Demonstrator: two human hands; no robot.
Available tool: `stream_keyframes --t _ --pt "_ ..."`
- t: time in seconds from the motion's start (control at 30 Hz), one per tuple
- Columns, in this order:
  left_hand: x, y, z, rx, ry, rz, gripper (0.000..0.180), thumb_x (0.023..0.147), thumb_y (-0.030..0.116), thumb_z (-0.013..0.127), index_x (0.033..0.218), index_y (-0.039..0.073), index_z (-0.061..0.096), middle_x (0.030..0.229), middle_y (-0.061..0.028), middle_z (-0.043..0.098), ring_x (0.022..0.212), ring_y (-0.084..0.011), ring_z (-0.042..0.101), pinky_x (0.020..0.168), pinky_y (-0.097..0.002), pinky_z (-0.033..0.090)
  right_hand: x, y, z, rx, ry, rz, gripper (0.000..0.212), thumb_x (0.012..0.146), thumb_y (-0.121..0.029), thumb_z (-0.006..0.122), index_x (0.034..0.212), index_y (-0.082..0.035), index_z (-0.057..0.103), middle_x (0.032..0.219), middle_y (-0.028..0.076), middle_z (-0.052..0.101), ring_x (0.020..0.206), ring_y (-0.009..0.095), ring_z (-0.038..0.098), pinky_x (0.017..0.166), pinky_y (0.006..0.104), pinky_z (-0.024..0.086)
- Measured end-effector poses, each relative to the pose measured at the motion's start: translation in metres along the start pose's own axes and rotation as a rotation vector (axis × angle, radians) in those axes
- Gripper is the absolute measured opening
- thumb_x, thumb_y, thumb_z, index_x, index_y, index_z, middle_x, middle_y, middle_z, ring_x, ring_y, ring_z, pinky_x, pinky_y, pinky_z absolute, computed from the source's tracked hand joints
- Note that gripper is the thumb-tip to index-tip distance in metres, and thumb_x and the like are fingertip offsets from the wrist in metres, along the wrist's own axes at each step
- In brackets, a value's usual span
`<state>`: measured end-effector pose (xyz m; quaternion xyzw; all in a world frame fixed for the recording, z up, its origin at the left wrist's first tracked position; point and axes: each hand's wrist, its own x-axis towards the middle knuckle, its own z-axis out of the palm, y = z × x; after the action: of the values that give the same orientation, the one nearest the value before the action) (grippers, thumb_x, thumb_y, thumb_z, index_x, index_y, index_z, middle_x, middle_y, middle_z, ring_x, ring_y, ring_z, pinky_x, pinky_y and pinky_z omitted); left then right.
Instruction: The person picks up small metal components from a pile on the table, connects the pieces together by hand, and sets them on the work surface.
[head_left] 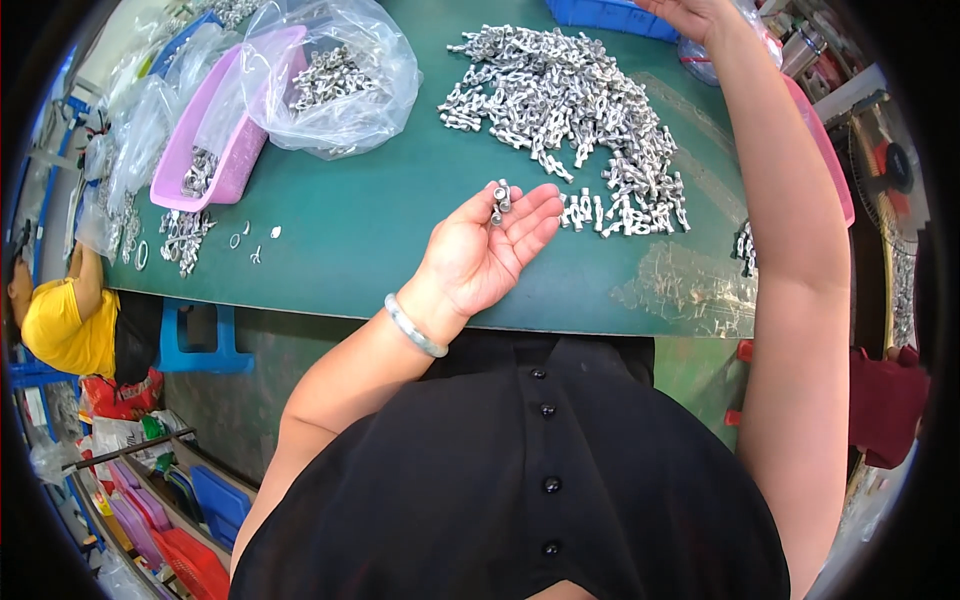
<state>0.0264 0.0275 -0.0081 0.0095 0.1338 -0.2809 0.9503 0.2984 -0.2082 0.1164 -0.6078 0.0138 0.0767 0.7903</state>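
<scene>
My left hand (488,252) is palm up over the near edge of the table, a bangle on its wrist. Against its fingers, at the tip of the thumb, it holds a small silvery metal fitting (501,203) with rounded ends. Beyond it a large heap of similar metal fittings (560,95) covers the table, with a few lying in a loose row by my fingertips. My right arm reaches far forward on the right. My right hand (692,14) is at the top edge near a blue bin, its fingers partly cut off, so what it holds is hidden.
On the green table (340,240), a pink bin (232,165) and a clear plastic bag (345,110) hold metal parts at the left. A blue bin (620,16) stands at the back. A person in yellow (72,325) sits far left beside a blue stool (205,335).
</scene>
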Motion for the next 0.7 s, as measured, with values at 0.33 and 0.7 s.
stream_keyframes --t 0.33,0.7 --pt "-0.004 -0.005 0.013 0.144 0.128 0.141 0.03 0.1 0.022 0.036 0.092 -0.003 0.051 0.126 -0.024 0.049 0.116 -0.0346 0.051 0.097 -0.0436 0.048 -0.133 0.085 0.013 -0.91 -0.415 -0.17 0.03 0.087 -0.02 0.063 0.108 0.002 0.062 0.094 0.004 0.065 0.085 0.01 0.057 0.08 0.0271 0.047" --pt "0.001 -0.007 -0.008 0.101 -0.135 0.029 0.034 0.101 0.027 0.033 0.097 -0.002 0.05 0.106 -0.0176 0.056 0.111 -0.0318 0.055 0.093 -0.0424 0.05 -0.234 0.123 0.054 -0.876 -0.412 -0.729 0.015 0.073 -0.011 0.07 0.086 -0.007 0.068 0.101 0.01 0.06 0.093 0.027 0.057 0.081 0.0363 0.046"
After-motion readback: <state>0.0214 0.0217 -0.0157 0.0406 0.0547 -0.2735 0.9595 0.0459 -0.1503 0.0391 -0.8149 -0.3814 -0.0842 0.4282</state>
